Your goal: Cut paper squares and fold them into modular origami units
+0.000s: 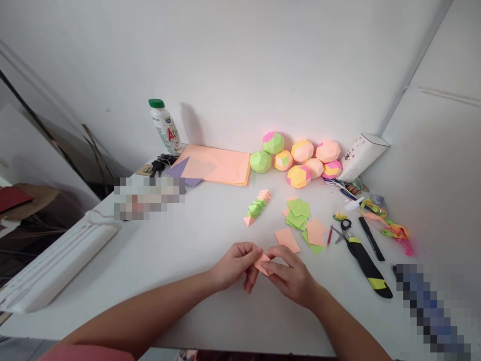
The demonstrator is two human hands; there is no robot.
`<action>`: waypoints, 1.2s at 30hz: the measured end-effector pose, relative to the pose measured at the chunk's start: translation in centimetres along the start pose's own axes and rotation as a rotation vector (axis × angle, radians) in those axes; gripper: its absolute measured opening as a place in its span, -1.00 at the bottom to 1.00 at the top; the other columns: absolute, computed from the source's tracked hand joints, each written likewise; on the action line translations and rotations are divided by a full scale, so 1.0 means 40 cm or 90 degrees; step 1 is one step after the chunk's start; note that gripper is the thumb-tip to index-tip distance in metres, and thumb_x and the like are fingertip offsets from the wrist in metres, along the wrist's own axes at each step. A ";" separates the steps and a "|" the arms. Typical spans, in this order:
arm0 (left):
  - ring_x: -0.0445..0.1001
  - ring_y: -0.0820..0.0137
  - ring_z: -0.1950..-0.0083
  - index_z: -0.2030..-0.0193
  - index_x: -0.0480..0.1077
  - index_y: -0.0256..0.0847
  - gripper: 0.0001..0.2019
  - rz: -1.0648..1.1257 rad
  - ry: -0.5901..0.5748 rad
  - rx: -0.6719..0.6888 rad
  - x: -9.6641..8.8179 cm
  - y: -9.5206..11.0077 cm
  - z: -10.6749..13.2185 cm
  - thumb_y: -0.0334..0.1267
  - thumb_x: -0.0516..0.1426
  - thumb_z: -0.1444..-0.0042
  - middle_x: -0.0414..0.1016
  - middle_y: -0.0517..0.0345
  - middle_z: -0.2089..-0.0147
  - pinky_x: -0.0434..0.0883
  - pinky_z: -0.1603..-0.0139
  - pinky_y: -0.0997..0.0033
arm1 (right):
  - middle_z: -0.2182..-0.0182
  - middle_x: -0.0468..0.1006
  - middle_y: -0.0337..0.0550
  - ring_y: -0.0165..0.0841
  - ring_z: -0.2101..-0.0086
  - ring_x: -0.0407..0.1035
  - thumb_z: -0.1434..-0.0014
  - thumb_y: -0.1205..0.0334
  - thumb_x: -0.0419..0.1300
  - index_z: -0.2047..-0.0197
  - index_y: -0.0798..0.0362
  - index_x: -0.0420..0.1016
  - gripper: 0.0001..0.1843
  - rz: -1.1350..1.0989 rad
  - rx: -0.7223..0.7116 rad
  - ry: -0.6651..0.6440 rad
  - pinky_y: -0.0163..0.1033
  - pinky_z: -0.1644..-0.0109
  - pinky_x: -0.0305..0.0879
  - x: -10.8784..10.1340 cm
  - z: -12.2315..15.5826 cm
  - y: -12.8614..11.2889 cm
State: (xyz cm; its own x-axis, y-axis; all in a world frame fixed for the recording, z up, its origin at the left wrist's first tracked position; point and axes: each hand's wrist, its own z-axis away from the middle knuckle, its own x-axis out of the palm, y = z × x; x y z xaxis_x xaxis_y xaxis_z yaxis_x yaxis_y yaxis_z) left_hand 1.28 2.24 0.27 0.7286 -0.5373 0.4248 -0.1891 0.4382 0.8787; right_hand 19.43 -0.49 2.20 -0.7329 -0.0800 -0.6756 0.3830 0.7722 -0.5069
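Note:
A small folded piece of peach paper (pixel 262 264) is held between both hands above the table. My left hand (pixel 236 263) pinches its upper left side between thumb and fingers. On the other side, my right hand (pixel 291 275) grips the paper with thumb and forefinger. Beyond the hands lies a slanting row of small folded paper units (pixel 257 206), green in the middle and peach at both ends. To the right are loose green paper pieces (pixel 298 213) and peach paper pieces (pixel 316 231); a single peach sheet (pixel 287 240) lies just past my right hand.
Several faceted paper balls (pixel 298 168) sit by the wall. A peach paper stack (pixel 218 165) and a white bottle (pixel 165 128) stand at back left. Scissors (pixel 366 263), a black pen (pixel 372 239) and a white box (pixel 363 158) are right. A long white device (pixel 56 265) lies left.

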 end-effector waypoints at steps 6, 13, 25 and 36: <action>0.41 0.45 0.70 0.42 0.30 -0.29 -0.69 0.049 -0.057 0.000 -0.001 -0.010 -0.004 -0.03 0.14 -0.08 0.45 0.20 0.67 0.30 0.72 0.55 | 0.37 0.46 -0.09 -0.35 0.38 0.33 -0.15 0.53 0.10 0.02 0.03 0.40 -0.65 0.107 -0.102 0.097 -0.24 0.40 0.34 0.002 -0.016 -0.003; 0.38 0.46 0.74 0.47 0.30 -0.30 -0.68 0.026 -0.024 -0.036 0.004 -0.005 -0.006 -0.04 0.18 -0.02 0.42 0.23 0.70 0.29 0.75 0.56 | 0.40 0.54 -0.09 -0.35 0.40 0.34 -0.18 0.52 0.05 0.11 0.08 0.45 -0.73 0.126 -0.115 0.036 -0.25 0.43 0.32 -0.005 -0.013 -0.002; 0.57 0.26 0.31 0.37 0.36 -0.30 -0.66 -0.013 0.052 -0.104 0.006 -0.004 -0.007 -0.01 0.22 0.04 0.56 0.05 0.42 0.48 0.28 0.27 | 0.46 0.52 -0.13 -0.37 0.42 0.29 -0.17 0.46 0.08 0.32 0.07 0.50 -0.80 0.024 0.016 -0.035 -0.25 0.36 0.32 0.005 0.013 0.026; 0.54 0.27 0.22 0.24 0.43 -0.32 -0.68 -0.047 -0.020 -0.098 0.005 -0.026 -0.006 -0.10 0.22 0.03 0.56 -0.02 0.29 0.44 0.16 0.26 | 0.56 0.47 -0.22 -0.43 0.53 0.29 -0.04 0.36 0.21 0.52 0.08 0.49 -0.87 -0.117 0.458 -0.058 -0.35 0.47 0.24 0.011 0.007 0.017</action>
State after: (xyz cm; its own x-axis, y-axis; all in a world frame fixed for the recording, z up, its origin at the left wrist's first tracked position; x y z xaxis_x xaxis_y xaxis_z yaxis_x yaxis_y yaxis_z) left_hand 1.80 1.85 -0.60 0.7155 -0.5929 0.3694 -0.0309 0.5014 0.8646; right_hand 19.51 -0.20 1.41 -0.7829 -0.2435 -0.5725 0.5553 0.1413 -0.8196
